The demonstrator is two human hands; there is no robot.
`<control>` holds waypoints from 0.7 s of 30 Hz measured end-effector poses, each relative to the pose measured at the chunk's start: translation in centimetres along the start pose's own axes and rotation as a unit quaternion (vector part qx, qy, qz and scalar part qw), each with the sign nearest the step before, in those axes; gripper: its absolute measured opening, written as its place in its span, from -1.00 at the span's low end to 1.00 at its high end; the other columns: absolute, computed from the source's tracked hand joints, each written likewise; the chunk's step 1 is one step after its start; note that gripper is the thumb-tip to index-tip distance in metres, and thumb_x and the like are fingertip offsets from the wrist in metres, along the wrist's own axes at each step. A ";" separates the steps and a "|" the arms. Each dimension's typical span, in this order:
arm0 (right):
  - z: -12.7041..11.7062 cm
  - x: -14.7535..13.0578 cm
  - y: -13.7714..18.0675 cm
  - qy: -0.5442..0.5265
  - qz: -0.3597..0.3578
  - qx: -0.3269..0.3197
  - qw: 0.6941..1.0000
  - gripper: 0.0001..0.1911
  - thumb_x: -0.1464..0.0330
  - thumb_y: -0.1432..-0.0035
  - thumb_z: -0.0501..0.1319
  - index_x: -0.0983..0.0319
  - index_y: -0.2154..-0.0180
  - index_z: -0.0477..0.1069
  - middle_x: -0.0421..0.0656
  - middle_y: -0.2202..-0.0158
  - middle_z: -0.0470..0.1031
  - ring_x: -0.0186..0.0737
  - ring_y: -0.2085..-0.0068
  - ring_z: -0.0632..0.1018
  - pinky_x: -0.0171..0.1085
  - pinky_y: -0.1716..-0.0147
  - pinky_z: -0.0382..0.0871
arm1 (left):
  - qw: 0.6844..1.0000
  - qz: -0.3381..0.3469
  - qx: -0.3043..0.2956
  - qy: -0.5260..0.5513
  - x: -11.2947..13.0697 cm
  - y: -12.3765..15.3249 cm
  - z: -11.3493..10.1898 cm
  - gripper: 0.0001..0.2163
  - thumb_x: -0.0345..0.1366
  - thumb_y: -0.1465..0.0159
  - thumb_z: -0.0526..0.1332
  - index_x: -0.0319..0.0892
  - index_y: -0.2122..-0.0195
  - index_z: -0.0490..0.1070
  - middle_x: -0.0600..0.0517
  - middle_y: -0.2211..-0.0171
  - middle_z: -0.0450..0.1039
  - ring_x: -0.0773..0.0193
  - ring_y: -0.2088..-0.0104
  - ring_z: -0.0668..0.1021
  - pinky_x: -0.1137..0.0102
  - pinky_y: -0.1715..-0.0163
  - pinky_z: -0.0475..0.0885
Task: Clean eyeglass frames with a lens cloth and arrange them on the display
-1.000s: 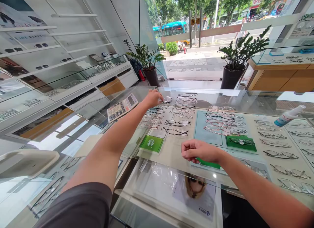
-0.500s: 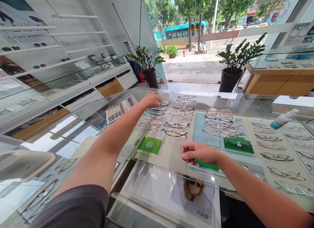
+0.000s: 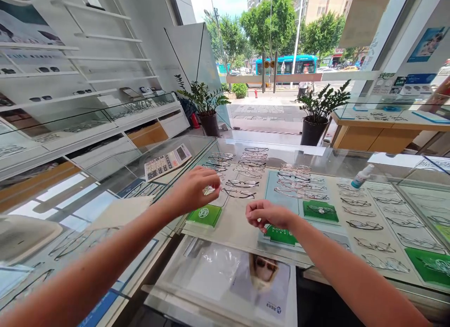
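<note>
My left hand (image 3: 194, 190) hovers over the glass display counter (image 3: 316, 153) with its fingers curled on a pair of thin-framed glasses (image 3: 210, 190), just above a green sign block (image 3: 205, 215). My right hand (image 3: 266, 214) is held in a loose fist above another green block (image 3: 279, 235), and nothing shows in it. Beyond both hands, rows of thin metal glasses (image 3: 242, 170) lie on trays inside the case.
A calculator (image 3: 167, 162) lies on the counter to the left and a small spray bottle (image 3: 363, 176) to the right. A printed poster under clear plastic (image 3: 246, 271) sits below my hands. Two potted plants (image 3: 206, 100) (image 3: 318, 107) stand by the shop window.
My left hand has pulled back from the far row of glasses toward me, now with a pair in its fingers. The right hand has barely moved. The view has tilted up a little.
</note>
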State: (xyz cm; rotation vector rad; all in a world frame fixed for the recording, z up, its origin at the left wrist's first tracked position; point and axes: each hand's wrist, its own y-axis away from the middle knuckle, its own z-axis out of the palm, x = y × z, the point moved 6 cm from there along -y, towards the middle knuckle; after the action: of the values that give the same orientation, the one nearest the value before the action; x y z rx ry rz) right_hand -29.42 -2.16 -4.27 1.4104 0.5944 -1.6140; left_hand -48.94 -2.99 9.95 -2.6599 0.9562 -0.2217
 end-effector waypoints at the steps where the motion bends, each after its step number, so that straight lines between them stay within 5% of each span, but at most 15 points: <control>1: 0.0 0.0 0.0 0.002 -0.002 0.004 1.000 -0.68 0.15 -0.03 0.44 0.19 0.41 0.40 -0.29 0.50 0.41 -0.42 0.52 0.35 -0.42 0.63 0.29 | 1.000 0.003 0.005 0.020 2.3 1.8 -0.8 -0.79 -0.29 -0.45 0.16 -0.11 0.38 0.41 0.05 0.41 0.53 0.24 0.36 0.50 0.24 0.13 0.37; 6: 0.1 -0.5 0.7 0.027 -0.012 0.018 0.999 -0.71 0.17 0.01 0.41 0.19 0.42 0.39 -0.26 0.48 0.41 -0.37 0.47 0.39 -0.40 0.59 0.41 | 0.988 -0.048 0.035 0.140 10.1 11.1 -1.8 -0.83 -0.37 -0.42 0.21 -0.03 0.34 0.46 0.05 0.40 0.56 0.24 0.38 0.56 0.34 0.31 0.44; 12: -2.2 -4.3 4.1 0.054 -0.094 0.072 0.991 -0.65 0.09 -0.10 0.43 0.20 0.41 0.42 -0.22 0.44 0.44 -0.32 0.41 0.46 -0.29 0.42 0.55 | 0.939 -0.241 0.202 0.141 12.5 23.3 2.1 -0.91 -0.35 -0.36 0.28 -0.02 0.30 0.45 0.04 0.36 0.55 0.15 0.33 0.62 0.28 0.28 0.56; 15: -5.6 -7.2 7.2 0.084 -0.151 0.133 0.976 -0.68 0.11 -0.20 0.40 0.21 0.39 0.47 -0.19 0.41 0.47 -0.30 0.38 0.46 -0.24 0.31 0.57 | 0.908 -0.322 0.256 0.076 13.8 28.9 6.1 -0.90 -0.33 -0.33 0.29 0.02 0.15 0.50 -0.05 0.11 0.61 -0.04 0.05 0.68 0.03 -0.05 0.63; 17: -8.6 -8.3 9.4 0.087 -0.173 0.188 0.963 -0.69 0.12 -0.21 0.39 0.21 0.38 0.50 -0.18 0.41 0.47 -0.28 0.37 0.46 -0.23 0.30 0.56 | 0.902 -0.361 0.236 0.029 15.2 31.4 9.7 -0.64 -0.25 -0.34 0.30 0.11 -0.16 0.50 -0.14 -0.27 0.48 -0.27 -0.28 0.55 -0.26 -0.30 0.47; 19: -11.5 -8.8 11.5 0.082 -0.187 0.247 0.947 -0.69 0.12 -0.18 0.41 0.22 0.40 0.50 -0.17 0.41 0.45 -0.27 0.37 0.45 -0.24 0.33 0.53 | 0.898 -0.392 0.195 0.036 16.6 32.7 13.9 -0.34 -0.20 -0.39 0.24 0.24 -0.51 0.17 -0.13 -0.58 0.07 -0.41 -0.50 0.29 -0.40 -0.33 0.39; 21: -13.9 -8.5 13.2 0.072 -0.197 0.291 0.933 -0.68 0.11 -0.15 0.42 0.21 0.40 0.51 -0.16 0.42 0.44 -0.25 0.36 0.43 -0.26 0.36 0.49 | 0.898 -0.407 0.152 0.063 17.6 33.2 17.9 -0.13 -0.20 -0.40 0.23 0.25 -0.63 -0.24 -0.12 -0.66 -0.29 -0.44 -0.57 0.09 -0.40 -0.32 0.40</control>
State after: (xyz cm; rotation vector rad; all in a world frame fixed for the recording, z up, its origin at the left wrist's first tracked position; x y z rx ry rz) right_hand -11.21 5.29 3.06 1.9462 0.5242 -2.1350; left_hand -50.81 -34.44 -17.26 -2.5945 -0.2219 -0.6628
